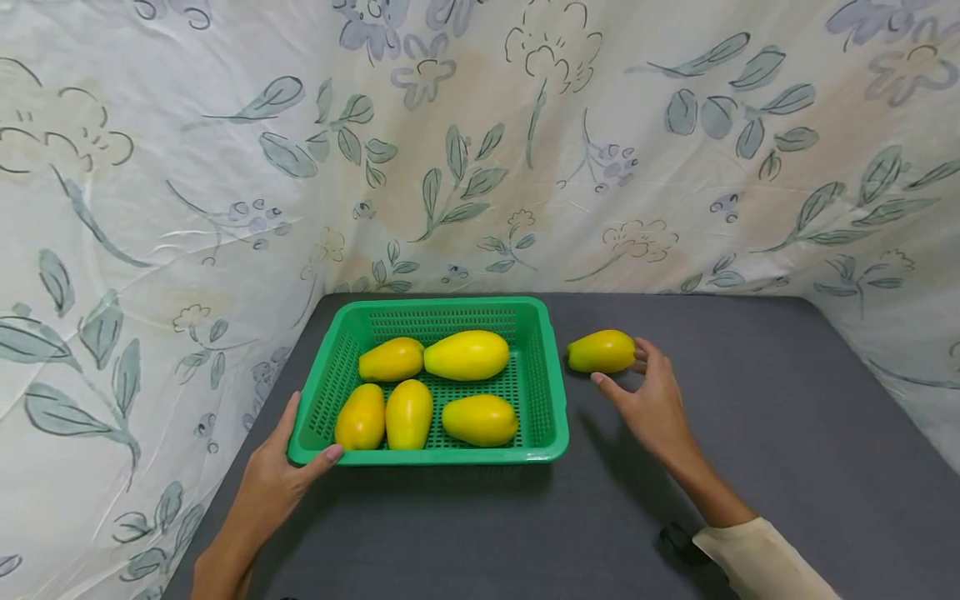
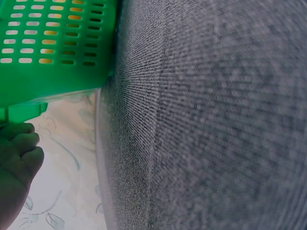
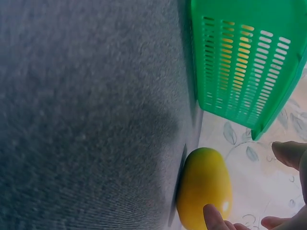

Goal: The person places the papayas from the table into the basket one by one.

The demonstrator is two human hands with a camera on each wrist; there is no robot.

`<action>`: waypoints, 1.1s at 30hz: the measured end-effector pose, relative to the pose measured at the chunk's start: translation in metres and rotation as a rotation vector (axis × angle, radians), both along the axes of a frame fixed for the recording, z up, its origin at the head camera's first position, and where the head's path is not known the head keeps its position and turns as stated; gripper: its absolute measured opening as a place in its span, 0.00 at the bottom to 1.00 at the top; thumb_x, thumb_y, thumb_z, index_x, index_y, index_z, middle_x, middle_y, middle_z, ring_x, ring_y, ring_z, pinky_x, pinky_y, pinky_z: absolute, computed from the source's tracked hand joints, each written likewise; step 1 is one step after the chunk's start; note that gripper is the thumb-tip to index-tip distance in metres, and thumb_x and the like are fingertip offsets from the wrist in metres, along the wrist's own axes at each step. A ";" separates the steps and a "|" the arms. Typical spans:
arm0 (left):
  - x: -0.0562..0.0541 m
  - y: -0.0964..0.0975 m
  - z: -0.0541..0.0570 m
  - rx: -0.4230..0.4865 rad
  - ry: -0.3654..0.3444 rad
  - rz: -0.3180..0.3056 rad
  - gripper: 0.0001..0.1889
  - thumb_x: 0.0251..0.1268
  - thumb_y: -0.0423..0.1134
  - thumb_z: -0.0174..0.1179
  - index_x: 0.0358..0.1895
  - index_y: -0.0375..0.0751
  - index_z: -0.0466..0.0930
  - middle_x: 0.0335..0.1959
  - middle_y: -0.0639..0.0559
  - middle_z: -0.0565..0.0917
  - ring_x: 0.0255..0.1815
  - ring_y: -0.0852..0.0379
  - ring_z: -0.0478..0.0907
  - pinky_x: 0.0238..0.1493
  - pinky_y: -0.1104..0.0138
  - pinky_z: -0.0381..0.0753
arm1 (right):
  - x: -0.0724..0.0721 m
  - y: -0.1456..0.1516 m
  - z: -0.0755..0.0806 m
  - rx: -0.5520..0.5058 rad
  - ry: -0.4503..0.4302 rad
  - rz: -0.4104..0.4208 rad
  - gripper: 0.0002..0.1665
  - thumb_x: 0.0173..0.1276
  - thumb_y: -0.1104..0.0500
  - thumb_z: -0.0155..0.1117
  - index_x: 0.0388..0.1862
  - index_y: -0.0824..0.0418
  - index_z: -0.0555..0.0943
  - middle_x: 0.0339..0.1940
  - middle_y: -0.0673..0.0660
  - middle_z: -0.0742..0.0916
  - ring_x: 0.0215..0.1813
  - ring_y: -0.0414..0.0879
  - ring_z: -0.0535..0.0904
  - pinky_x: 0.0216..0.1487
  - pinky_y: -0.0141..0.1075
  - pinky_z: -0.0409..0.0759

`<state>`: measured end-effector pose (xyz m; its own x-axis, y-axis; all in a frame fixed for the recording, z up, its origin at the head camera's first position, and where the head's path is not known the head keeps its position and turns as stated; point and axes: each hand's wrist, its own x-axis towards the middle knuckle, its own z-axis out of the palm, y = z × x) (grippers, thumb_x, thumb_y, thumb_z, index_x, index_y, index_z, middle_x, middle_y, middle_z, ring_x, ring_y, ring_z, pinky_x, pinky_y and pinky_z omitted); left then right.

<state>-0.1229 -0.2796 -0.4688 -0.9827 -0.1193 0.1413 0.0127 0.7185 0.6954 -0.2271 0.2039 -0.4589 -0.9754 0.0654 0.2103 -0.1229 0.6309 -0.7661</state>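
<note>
A green plastic basket (image 1: 557, 400) with perforated walls sits on the table, with several yellow papayas (image 1: 467, 356) lying in it. At the basket's front left corner my left hand (image 1: 273, 483) grips the rim, its thumb over the front edge and its fingers at the left side. To the right of the basket lies a single papaya (image 1: 602, 351), yellow with a greenish end. My right hand (image 1: 652, 404) is at that papaya's right end, thumb and fingers spread apart. In the right wrist view a fingertip overlaps the papaya (image 3: 204, 184); whether it touches cannot be told.
Dark grey cloth (image 1: 750, 400) covers the table. Behind and at both sides hangs a pale floral curtain (image 1: 465, 150), meeting the table's far edge just behind the basket. A small dark object (image 1: 681, 543) shows beside the right sleeve.
</note>
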 end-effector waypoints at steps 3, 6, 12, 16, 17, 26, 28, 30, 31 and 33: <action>0.000 0.000 0.000 0.006 -0.003 -0.001 0.56 0.72 0.54 0.70 0.89 0.43 0.38 0.83 0.28 0.59 0.72 0.32 0.68 0.66 0.37 0.69 | -0.004 0.000 -0.002 0.004 -0.011 -0.002 0.60 0.73 0.37 0.70 0.87 0.66 0.51 0.77 0.75 0.66 0.73 0.69 0.68 0.66 0.70 0.69; 0.001 -0.001 0.000 0.011 -0.005 -0.002 0.56 0.72 0.54 0.70 0.89 0.42 0.38 0.83 0.28 0.58 0.74 0.32 0.67 0.67 0.37 0.69 | -0.008 0.001 -0.003 0.012 -0.024 0.000 0.61 0.73 0.38 0.70 0.87 0.67 0.50 0.78 0.76 0.65 0.74 0.70 0.67 0.67 0.70 0.69; 0.002 0.000 0.001 0.021 -0.014 -0.001 0.57 0.71 0.54 0.70 0.89 0.43 0.37 0.83 0.28 0.58 0.74 0.32 0.66 0.68 0.37 0.68 | -0.015 0.002 -0.005 0.033 -0.033 0.010 0.60 0.75 0.39 0.70 0.86 0.70 0.50 0.79 0.78 0.62 0.75 0.73 0.65 0.68 0.71 0.68; 0.001 0.000 0.001 0.017 -0.010 0.000 0.57 0.71 0.54 0.70 0.88 0.42 0.38 0.83 0.28 0.58 0.72 0.33 0.68 0.66 0.38 0.69 | -0.019 0.001 -0.004 0.039 -0.039 0.016 0.59 0.75 0.42 0.70 0.86 0.71 0.50 0.80 0.79 0.61 0.76 0.74 0.63 0.70 0.71 0.65; 0.001 0.000 0.001 0.014 -0.009 0.000 0.57 0.71 0.54 0.70 0.88 0.41 0.38 0.83 0.28 0.58 0.71 0.34 0.68 0.66 0.39 0.70 | -0.020 0.001 -0.004 0.041 -0.040 0.018 0.59 0.75 0.43 0.71 0.86 0.71 0.49 0.80 0.79 0.60 0.76 0.74 0.63 0.71 0.72 0.65; 0.001 0.000 0.002 0.008 -0.023 0.004 0.57 0.72 0.55 0.70 0.88 0.41 0.38 0.83 0.28 0.59 0.70 0.34 0.70 0.64 0.40 0.71 | -0.029 0.001 0.001 0.058 -0.063 0.049 0.60 0.74 0.43 0.71 0.85 0.72 0.49 0.81 0.80 0.59 0.77 0.75 0.60 0.71 0.72 0.64; 0.001 0.000 0.002 0.009 -0.027 0.003 0.57 0.71 0.55 0.70 0.88 0.41 0.38 0.83 0.28 0.59 0.69 0.34 0.70 0.63 0.40 0.71 | -0.031 0.001 0.001 0.064 -0.063 0.049 0.60 0.74 0.43 0.72 0.85 0.73 0.49 0.81 0.80 0.59 0.78 0.75 0.59 0.71 0.71 0.64; 0.001 0.000 0.002 0.008 -0.024 0.003 0.57 0.71 0.55 0.70 0.88 0.41 0.39 0.82 0.28 0.60 0.67 0.35 0.71 0.62 0.41 0.72 | -0.033 0.001 0.000 0.070 -0.063 0.048 0.60 0.73 0.44 0.72 0.85 0.74 0.50 0.81 0.80 0.59 0.78 0.75 0.59 0.72 0.71 0.64; 0.001 0.000 0.002 0.005 -0.021 0.003 0.57 0.71 0.55 0.70 0.88 0.41 0.39 0.82 0.28 0.60 0.66 0.35 0.71 0.62 0.42 0.72 | -0.035 0.001 0.000 0.076 -0.063 0.046 0.60 0.73 0.44 0.73 0.85 0.74 0.50 0.81 0.80 0.60 0.78 0.75 0.59 0.71 0.71 0.64; 0.001 0.001 0.003 -0.005 -0.014 0.006 0.56 0.72 0.55 0.70 0.88 0.40 0.40 0.82 0.28 0.62 0.64 0.36 0.72 0.60 0.43 0.73 | -0.037 0.001 -0.001 0.090 -0.060 0.042 0.60 0.72 0.45 0.74 0.84 0.74 0.51 0.80 0.81 0.61 0.77 0.75 0.59 0.70 0.70 0.66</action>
